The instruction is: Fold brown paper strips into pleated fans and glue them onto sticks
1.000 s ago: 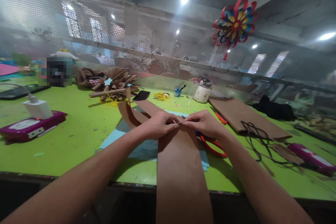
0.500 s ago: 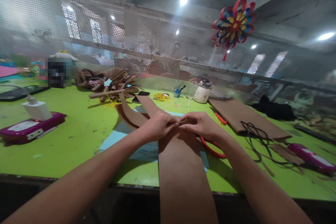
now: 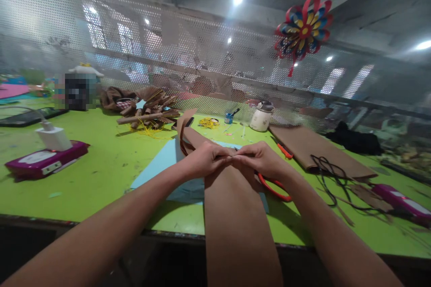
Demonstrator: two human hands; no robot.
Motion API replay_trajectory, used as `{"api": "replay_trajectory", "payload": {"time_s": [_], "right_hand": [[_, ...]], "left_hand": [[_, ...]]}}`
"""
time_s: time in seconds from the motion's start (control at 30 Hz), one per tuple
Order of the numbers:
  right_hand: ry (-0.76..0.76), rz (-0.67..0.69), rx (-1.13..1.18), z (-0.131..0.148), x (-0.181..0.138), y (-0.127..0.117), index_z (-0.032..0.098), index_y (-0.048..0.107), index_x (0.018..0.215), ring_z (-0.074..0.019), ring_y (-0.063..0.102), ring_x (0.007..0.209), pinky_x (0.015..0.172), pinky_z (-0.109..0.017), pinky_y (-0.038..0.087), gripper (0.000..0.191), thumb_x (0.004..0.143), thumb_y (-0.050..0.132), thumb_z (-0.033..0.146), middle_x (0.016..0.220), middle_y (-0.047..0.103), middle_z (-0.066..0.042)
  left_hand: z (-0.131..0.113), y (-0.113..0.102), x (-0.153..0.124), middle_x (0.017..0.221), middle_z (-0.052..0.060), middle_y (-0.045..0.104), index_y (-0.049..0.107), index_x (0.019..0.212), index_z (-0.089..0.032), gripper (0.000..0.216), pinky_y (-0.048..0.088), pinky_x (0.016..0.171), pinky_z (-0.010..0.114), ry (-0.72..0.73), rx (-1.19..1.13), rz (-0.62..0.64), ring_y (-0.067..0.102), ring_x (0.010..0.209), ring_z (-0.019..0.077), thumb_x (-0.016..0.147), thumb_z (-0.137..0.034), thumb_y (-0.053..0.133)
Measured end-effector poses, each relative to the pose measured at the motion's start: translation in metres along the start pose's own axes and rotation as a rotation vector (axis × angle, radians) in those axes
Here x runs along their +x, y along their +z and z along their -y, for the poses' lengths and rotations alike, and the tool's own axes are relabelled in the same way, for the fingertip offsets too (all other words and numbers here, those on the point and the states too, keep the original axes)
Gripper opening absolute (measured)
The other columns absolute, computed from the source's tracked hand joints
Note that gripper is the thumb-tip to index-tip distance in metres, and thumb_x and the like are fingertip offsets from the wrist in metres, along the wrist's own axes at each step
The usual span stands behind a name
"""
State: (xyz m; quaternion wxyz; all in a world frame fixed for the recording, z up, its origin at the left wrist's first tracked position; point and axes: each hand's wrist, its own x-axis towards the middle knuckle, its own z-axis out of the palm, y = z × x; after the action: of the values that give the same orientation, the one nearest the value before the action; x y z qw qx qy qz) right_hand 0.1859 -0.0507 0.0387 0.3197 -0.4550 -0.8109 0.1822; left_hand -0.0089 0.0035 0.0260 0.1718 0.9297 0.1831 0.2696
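A long brown paper strip (image 3: 235, 228) runs from the table's near edge up to my hands and curls up behind them. My left hand (image 3: 206, 158) and my right hand (image 3: 259, 157) meet at the middle of the strip, fingers pinched together on a fold of the paper. A light blue sheet (image 3: 161, 161) lies under the strip on the green table (image 3: 101, 166). Red-handled scissors (image 3: 274, 190) lie just under my right wrist.
A purple device (image 3: 43, 161) with a white block sits at left. Brown paper rolls (image 3: 144, 110), a white jar (image 3: 261, 116), a small blue pot (image 3: 229, 118), a brown sheet (image 3: 313, 148) with black cord, and another purple device (image 3: 400, 199) lie around. A perforated screen carries a paper pinwheel (image 3: 303, 27).
The far end of the brown strip has lifted off the table and curled up toward my hands, uncovering more of the blue sheet. My hands stay pinched at the fold.
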Motion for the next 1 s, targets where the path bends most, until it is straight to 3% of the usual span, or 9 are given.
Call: {"api": "replay_trajectory", "payload": {"time_s": [0.4, 0.57, 0.8, 1.0], "right_hand": [[0.057, 0.088, 0.059, -0.008, 0.0, -0.006, 0.013, 0.069, 0.081, -0.01, 0.049, 0.059, 0.053, -0.021, 0.037, 0.03, 0.079, 0.053, 0.038, 0.067, 0.062, -0.003], [0.082, 0.078, 0.1, -0.015, 0.0, -0.013, 0.013, 0.069, 0.08, -0.0097, 0.051, 0.06, 0.054, -0.021, 0.038, 0.028, 0.078, 0.054, 0.037, 0.069, 0.063, -0.002], [0.097, 0.235, 0.083, -0.016, -0.003, -0.023, 0.014, 0.059, 0.07, -0.0053, 0.041, 0.041, 0.042, -0.019, 0.028, 0.032, 0.084, 0.045, 0.039, 0.046, 0.047, 0.005], [0.162, 0.348, 0.211, -0.018, -0.004, -0.025, 0.015, 0.051, 0.067, -0.0058, 0.045, 0.039, 0.041, -0.019, 0.031, 0.033, 0.085, 0.044, 0.043, 0.048, 0.05, 0.004]], "left_hand": [[0.011, -0.008, 0.002, 0.068, 0.002, 0.06, 0.062, 0.077, -0.012, 0.035, 0.036, 0.053, 0.017, -0.112, -0.236, 0.207, 0.05, 0.06, 0.0091, 0.083, -0.042, 0.044], [0.01, -0.009, 0.0, 0.061, -0.001, 0.054, 0.055, 0.076, -0.015, 0.039, 0.038, 0.044, 0.019, -0.274, -0.388, 0.305, 0.049, 0.046, 0.0087, 0.083, -0.05, 0.039], [0.009, -0.007, 0.0, 0.052, -0.002, 0.049, 0.047, 0.067, -0.016, 0.036, 0.04, 0.042, 0.02, -0.304, -0.383, 0.288, 0.051, 0.044, 0.0101, 0.082, -0.048, 0.042], [0.009, -0.005, -0.001, 0.055, -0.002, 0.052, 0.047, 0.074, -0.017, 0.036, 0.04, 0.039, 0.021, -0.361, -0.4, 0.34, 0.051, 0.04, 0.0102, 0.082, -0.051, 0.04]]}}
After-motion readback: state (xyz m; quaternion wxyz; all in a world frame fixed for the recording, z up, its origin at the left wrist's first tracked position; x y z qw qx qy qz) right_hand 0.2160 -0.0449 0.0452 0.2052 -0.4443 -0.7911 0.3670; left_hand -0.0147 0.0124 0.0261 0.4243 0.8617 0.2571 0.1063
